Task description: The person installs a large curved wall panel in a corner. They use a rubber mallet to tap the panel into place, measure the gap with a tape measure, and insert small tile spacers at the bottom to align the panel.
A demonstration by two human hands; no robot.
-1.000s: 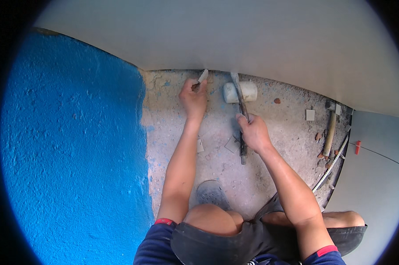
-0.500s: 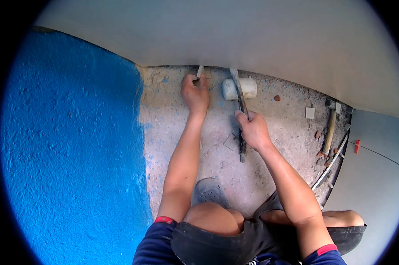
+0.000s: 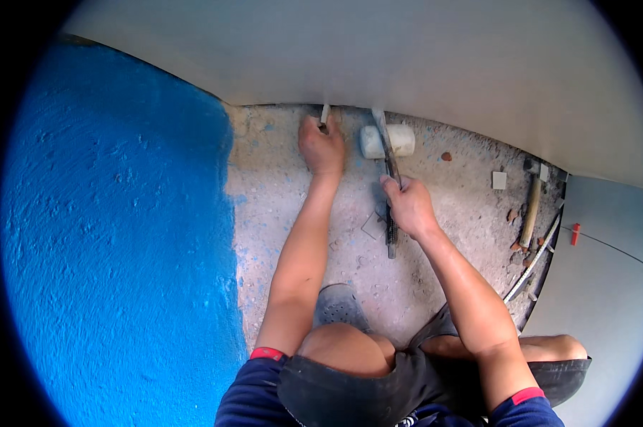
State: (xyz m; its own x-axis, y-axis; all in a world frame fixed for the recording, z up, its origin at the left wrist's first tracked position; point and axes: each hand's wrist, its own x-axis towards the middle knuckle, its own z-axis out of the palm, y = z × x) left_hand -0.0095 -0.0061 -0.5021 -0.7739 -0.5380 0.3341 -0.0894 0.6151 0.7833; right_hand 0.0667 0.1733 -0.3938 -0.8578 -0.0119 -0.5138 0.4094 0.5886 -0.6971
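Observation:
My left hand (image 3: pixel 323 146) is closed near the foot of the grey wall panel (image 3: pixel 350 57), pinching a small pale strip (image 3: pixel 326 114) that points at the panel's lower edge. Farther right, my right hand (image 3: pixel 410 206) is wrapped around a long dark pry bar (image 3: pixel 387 139). Its flattened far tip meets the bottom edge of the panel. Under the bar lies a mallet with a white cylindrical head (image 3: pixel 401 140). A dark ridged handle (image 3: pixel 391 238) shows below my right fingers; whether it belongs to the mallet or the bar is hard to tell.
Blue rough-painted surface (image 3: pixel 122 213) covers the left. A hammer with a wooden handle (image 3: pixel 531 213) lies at right, near a small pale tile (image 3: pixel 499 180), rubble and a measuring tape (image 3: pixel 531 265). A red clip (image 3: pixel 576 234) hangs by the right panel. My shoe (image 3: pixel 339 306) stands close.
My left hand has shifted slightly right and its fingers now look a little blurred. My right hand keeps its grip on the pry bar, nearly unmoved.

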